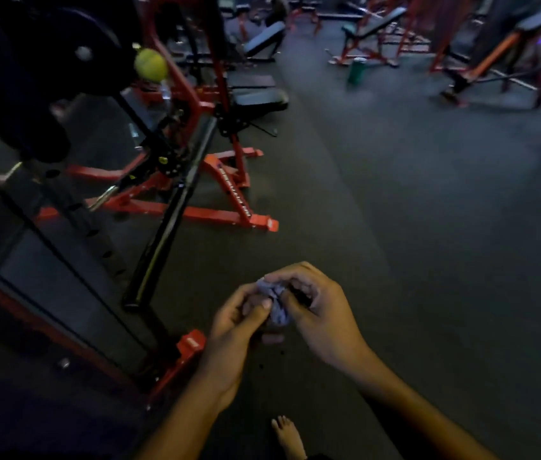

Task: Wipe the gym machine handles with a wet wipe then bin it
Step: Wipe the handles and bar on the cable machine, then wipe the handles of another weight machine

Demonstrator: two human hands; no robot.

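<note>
From the head camera I looked down on a dim gym with a dark, matte, rubbery floor point(411, 227). Low in the middle of the view, both bare hands met in front of the body, held above the floor. Between them sat the wet wipe point(275, 302), a pale greyish-lilac wad, soft and crumpled into uneven folds rather than spread flat.

The left hand point(239, 320) came up from the lower left with its forearm bare; its fingers curled under the wad and its thumb pressed along the wipe's left side, so it was grasping the wipe. The right hand point(318, 310) reached in from the lower right, back of the hand upward, fingers bent over the top of the wad and thumb pinching its right edge, so it gripped the wipe too. The picture was blurred there, so I could not tell each fingertip apart.

To the left stood a gym machine point(176, 194) of red-painted steel tubing, angular at the feet, with a long black cylindrical bar point(169, 227) leaning down beside it. A round yellow-green ball point(150, 64) showed near the top left. Padded black benches point(259, 97) on red frames stood farther back. A bare foot point(290, 436) rested on the floor below the hands.
</note>
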